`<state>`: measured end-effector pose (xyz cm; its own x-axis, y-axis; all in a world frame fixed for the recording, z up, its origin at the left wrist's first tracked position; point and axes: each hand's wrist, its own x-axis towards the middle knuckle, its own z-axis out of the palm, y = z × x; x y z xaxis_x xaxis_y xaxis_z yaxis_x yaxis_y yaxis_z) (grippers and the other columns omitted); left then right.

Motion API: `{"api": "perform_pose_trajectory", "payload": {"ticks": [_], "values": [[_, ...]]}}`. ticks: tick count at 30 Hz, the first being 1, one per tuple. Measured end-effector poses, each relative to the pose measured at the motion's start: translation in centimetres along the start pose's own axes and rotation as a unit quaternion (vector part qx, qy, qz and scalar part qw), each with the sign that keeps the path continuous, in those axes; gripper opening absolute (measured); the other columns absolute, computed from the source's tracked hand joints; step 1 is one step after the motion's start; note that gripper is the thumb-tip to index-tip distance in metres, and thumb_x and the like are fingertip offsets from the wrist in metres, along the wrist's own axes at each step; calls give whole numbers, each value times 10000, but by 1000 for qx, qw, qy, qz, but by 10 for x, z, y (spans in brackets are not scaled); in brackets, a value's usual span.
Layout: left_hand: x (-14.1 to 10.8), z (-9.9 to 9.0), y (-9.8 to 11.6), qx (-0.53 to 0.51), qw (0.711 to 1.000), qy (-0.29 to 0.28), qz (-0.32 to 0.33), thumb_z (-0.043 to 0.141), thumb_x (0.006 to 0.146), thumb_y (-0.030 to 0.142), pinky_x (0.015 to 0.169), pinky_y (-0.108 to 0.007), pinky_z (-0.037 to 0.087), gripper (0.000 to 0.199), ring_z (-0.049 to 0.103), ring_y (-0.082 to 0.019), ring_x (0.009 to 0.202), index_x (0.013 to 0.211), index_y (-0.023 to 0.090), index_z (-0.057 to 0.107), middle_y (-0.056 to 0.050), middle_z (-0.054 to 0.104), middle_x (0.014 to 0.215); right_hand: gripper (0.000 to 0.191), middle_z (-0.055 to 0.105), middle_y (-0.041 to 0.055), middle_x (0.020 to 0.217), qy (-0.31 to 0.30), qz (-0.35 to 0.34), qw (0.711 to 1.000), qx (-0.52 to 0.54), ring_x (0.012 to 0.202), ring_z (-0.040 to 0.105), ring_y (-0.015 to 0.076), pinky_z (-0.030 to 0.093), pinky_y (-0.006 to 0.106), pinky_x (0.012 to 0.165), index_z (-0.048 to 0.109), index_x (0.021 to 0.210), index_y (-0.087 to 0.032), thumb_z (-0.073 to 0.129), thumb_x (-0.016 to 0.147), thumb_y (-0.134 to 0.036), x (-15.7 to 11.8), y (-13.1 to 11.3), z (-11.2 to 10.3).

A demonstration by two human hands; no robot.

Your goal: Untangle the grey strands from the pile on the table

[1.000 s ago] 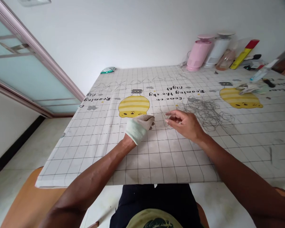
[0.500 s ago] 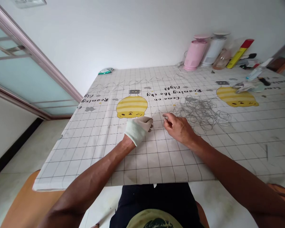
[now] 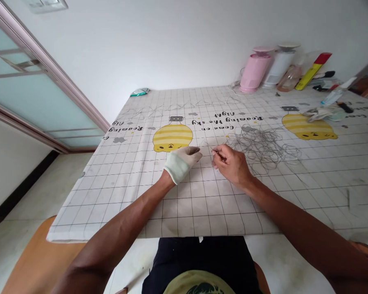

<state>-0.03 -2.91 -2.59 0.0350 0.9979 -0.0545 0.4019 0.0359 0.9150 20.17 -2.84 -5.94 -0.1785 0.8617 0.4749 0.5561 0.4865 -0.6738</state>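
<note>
My left hand [image 3: 180, 162], in a white glove, rests on the table's gridded cloth [image 3: 202, 196] with its fingertips pinched on one end of a thin wire [image 3: 206, 145]. My bare right hand [image 3: 231, 163] is a short way to the right, fingers closed on the other end of that same wire piece. The wire is very fine and hard to trace between the two hands. Just right of my right hand lies a tangled heap of thin grey wire [image 3: 263, 145].
A row of bent wire shapes [image 3: 184, 105] lies along the far side of the cloth. At the back right stand a pink appliance [image 3: 254, 70], a white one [image 3: 277, 66], a bottle and a red-yellow box. Crumpled gloves [image 3: 320, 113] and small tools lie at the right.
My right hand's fingers have closed from spread to pinched and drawn slightly toward the left hand. The gloved left hand has stayed nearly in place.
</note>
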Motion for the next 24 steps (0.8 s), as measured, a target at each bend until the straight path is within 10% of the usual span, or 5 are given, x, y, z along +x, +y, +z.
{"api": "perform_pose_trajectory", "payload": {"ticks": [7,24], "values": [[2,0,-3,-199,979,-35,-19,749,848,339,874,-316,589,240,741,-177,870,999,160,802,-58,799,915,70,717,-24,701,-68,-19,996,48,567,676,135,495,263,578,618,1007,-234,571,1030,-280,-9,-11,2],[0,-2,2,-138,990,-2,-42,677,827,302,728,-255,569,160,734,-161,756,739,212,776,-21,778,777,147,703,-6,729,-90,-90,991,-49,597,619,142,429,287,584,606,924,-231,526,1046,-248,-12,-10,1]]}}
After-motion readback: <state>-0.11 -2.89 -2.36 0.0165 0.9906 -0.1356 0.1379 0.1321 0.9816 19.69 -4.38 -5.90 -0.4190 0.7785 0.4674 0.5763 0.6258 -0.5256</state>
